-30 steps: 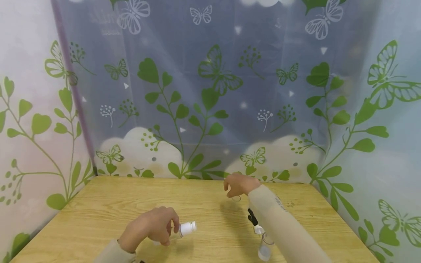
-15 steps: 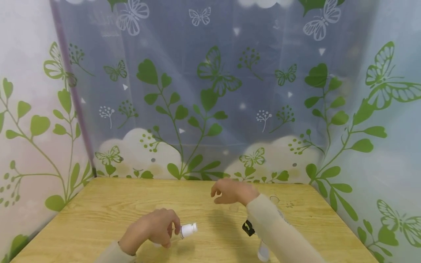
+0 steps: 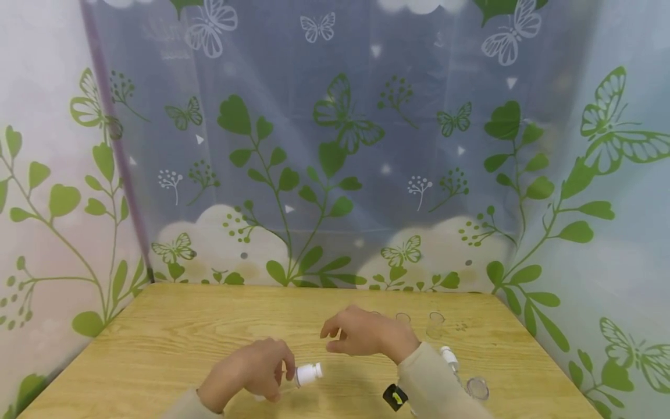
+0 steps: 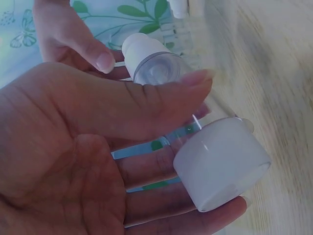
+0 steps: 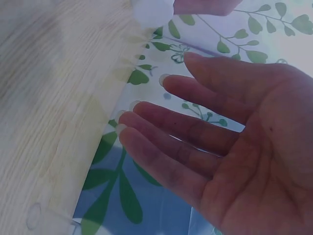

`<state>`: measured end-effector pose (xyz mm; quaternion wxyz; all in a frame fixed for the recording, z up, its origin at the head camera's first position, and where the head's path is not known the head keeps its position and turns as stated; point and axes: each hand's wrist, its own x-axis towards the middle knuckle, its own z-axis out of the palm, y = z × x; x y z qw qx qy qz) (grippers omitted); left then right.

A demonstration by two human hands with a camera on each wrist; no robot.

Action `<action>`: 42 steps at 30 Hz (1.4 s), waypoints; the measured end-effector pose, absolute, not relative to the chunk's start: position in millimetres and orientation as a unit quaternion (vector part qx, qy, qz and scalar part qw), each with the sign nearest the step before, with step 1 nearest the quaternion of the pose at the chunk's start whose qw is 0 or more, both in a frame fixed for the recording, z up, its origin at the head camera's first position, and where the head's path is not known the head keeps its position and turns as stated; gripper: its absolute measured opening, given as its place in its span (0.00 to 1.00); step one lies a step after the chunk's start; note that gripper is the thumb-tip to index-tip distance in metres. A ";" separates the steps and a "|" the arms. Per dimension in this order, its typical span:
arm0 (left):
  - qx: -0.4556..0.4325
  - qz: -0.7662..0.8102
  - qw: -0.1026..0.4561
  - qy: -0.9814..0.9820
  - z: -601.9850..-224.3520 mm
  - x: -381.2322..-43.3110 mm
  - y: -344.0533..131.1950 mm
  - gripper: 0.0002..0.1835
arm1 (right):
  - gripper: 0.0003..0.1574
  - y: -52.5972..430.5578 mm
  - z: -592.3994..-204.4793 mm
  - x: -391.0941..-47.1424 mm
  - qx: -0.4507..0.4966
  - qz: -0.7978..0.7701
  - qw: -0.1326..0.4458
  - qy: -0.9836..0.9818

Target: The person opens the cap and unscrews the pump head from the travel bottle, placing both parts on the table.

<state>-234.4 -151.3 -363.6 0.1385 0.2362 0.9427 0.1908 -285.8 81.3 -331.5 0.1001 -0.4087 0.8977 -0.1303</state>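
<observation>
My left hand (image 3: 259, 368) grips a clear pump bottle with a white collar and a white base. In the head view its white pump end (image 3: 309, 373) points right, tilted above the table. The left wrist view shows the thumb across the clear body and fingers beneath, near the white base (image 4: 222, 164). My right hand (image 3: 361, 331) is held just beyond and right of the pump end. It holds nothing; its fingers (image 5: 171, 142) are loosely extended in the right wrist view.
Clear cylindrical caps (image 3: 435, 326) stand toward the back right of the wooden table (image 3: 199, 314). Another white-topped bottle (image 3: 449, 357) and a clear round piece (image 3: 477, 388) are beside my right sleeve (image 3: 437, 387). A patterned curtain (image 3: 324, 174) hangs behind the table.
My right hand has moved left and nearer to me, from the back of the table toward the left hand. The left hand, still holding the pump bottle, has shifted slightly right.
</observation>
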 end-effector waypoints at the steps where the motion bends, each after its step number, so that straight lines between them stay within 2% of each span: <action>1: 0.237 0.193 0.139 0.942 -364.1 -234.1 -150.9 0.14 | 0.16 81.7 -332.4 -283.7 -0.410 -0.133 0.102 0.896; 12: 0.246 0.193 0.130 0.941 -367.4 -231.5 -146.9 0.13 | 0.17 84.2 -346.0 -272.8 -0.442 -0.173 0.105 0.874; 30: 0.247 0.174 0.104 0.948 -370.9 -229.8 -144.7 0.16 | 0.19 87.1 -356.1 -261.7 -0.438 -0.203 0.125 0.867; 42: 0.259 0.176 0.116 0.943 -372.2 -230.0 -141.3 0.15 | 0.21 85.1 -361.6 -260.3 -0.451 -0.191 0.116 0.864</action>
